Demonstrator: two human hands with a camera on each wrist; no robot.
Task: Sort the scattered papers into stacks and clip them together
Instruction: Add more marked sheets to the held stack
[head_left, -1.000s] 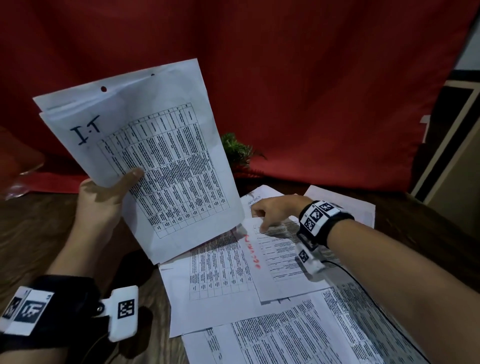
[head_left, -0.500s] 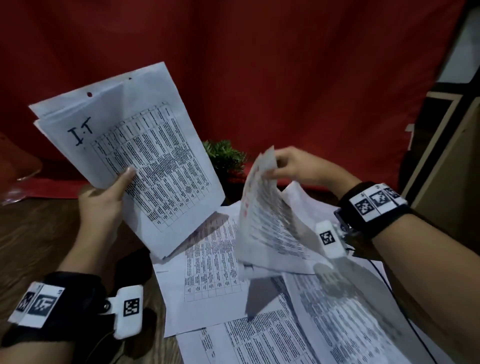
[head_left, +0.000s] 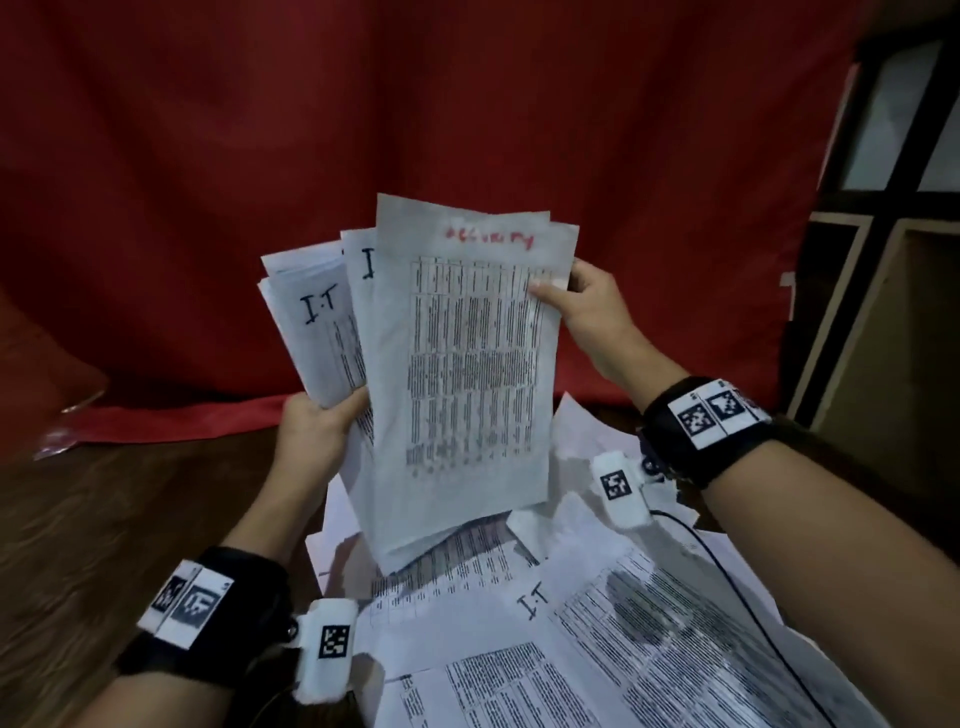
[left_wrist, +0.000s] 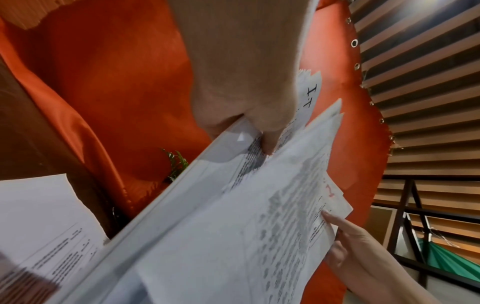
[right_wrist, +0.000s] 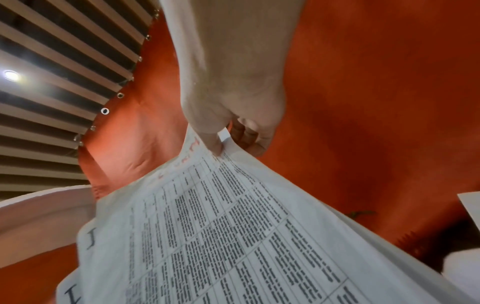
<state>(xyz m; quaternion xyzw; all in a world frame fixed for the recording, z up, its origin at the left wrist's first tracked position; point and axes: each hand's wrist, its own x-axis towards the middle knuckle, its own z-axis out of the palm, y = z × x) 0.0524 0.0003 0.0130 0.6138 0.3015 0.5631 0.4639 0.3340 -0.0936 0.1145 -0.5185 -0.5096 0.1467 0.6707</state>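
Note:
My left hand (head_left: 324, 423) (left_wrist: 259, 125) grips the lower left edge of a raised stack of printed sheets marked "I.T" (head_left: 317, 332) (left_wrist: 309, 96). My right hand (head_left: 576, 301) (right_wrist: 231, 139) pinches the upper right edge of a sheet with red handwriting (head_left: 462, 364) (right_wrist: 221, 226), held upright in front of that stack and overlapping it. More printed papers (head_left: 597, 649) lie scattered on the wooden table (head_left: 130, 519) under my forearms, one marked "I.T". No clip is in view.
A red cloth backdrop (head_left: 415, 130) hangs behind the table. A small green plant (left_wrist: 178, 164) stands behind the papers. Dark shelving with wooden panels (head_left: 883, 260) is at the right. A cable (head_left: 727, 571) runs from my right wrist over the loose papers.
My right hand lifted a red-marked sheet off the table and brought it up against the stack. My left hand moved the stack rightward toward the middle.

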